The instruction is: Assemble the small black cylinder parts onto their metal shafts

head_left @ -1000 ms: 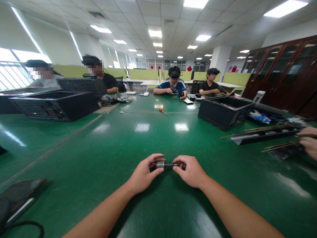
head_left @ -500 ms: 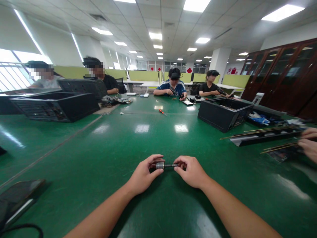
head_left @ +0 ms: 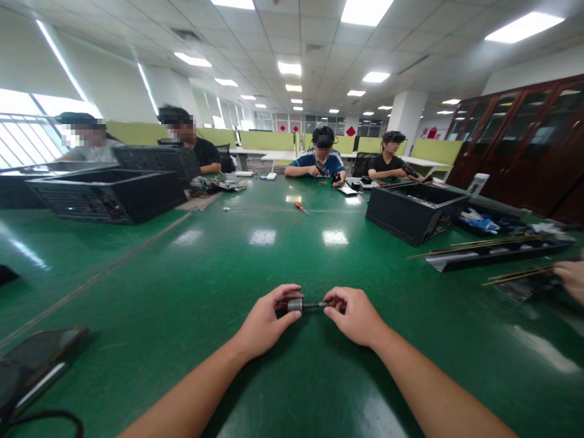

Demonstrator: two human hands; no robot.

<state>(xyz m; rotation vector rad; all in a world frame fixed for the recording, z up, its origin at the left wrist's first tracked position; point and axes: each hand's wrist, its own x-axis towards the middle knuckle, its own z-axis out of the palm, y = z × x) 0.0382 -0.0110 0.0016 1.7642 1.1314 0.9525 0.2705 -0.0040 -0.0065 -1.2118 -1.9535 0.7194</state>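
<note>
In the middle foreground, my left hand [head_left: 269,319] grips a small silver metal cylinder [head_left: 295,305], which looks like a small motor, between thumb and fingers. A thin dark shaft [head_left: 312,305] reaches from it to the right, level with the table top. The tips of my right hand [head_left: 351,313] pinch the far end of this shaft. Whether shaft and cylinder are one piece cannot be made out. Both hands are just over the green table [head_left: 255,261], and their curled fingers partly hide the part's ends.
Black computer cases stand at left [head_left: 109,198] and right [head_left: 413,210]. An orange screwdriver [head_left: 300,207] lies ahead. At right are a dark metal channel [head_left: 493,252], thin brass rods [head_left: 515,275] and a co-worker's hand [head_left: 570,280]. A dark flat device [head_left: 41,362] lies at lower left. Several people sit around.
My right hand has moved very slightly rightward, still pinching the shaft end; my left hand stays put. The background has shifted a little in view, and the co-worker's hand at right has moved.
</note>
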